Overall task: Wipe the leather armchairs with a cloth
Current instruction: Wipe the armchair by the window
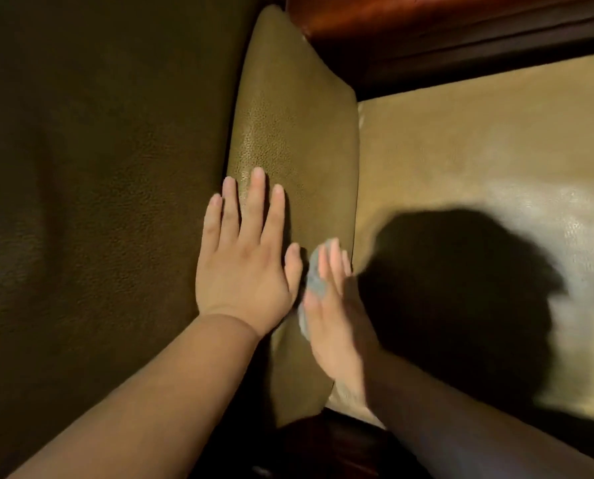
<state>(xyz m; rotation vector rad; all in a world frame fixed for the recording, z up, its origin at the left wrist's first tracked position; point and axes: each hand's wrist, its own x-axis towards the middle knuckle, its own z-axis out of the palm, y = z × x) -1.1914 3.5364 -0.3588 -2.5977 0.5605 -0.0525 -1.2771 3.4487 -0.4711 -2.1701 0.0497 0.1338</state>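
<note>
Wiping the armchair's arm, cloth under the right hand.

Left hand (245,261) lies flat, fingers straight, steadying the armrest (295,140). At its 3 o'clock the right hand (333,305), fingers extended, presses the grey cloth (314,281) against the armrest's inner side. Next, probably sweep toward 12 o'clock, keeping the pressure even.

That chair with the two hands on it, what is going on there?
A person is wiping a leather armchair. The left hand lies flat, fingers straight, on top of the padded armrest. The right hand presses a small grey-blue cloth against the armrest's side with straight fingers. The seat cushion lies to the right, partly in the hand's shadow. The right hand looks blurred, probably mid-wipe.
</note>
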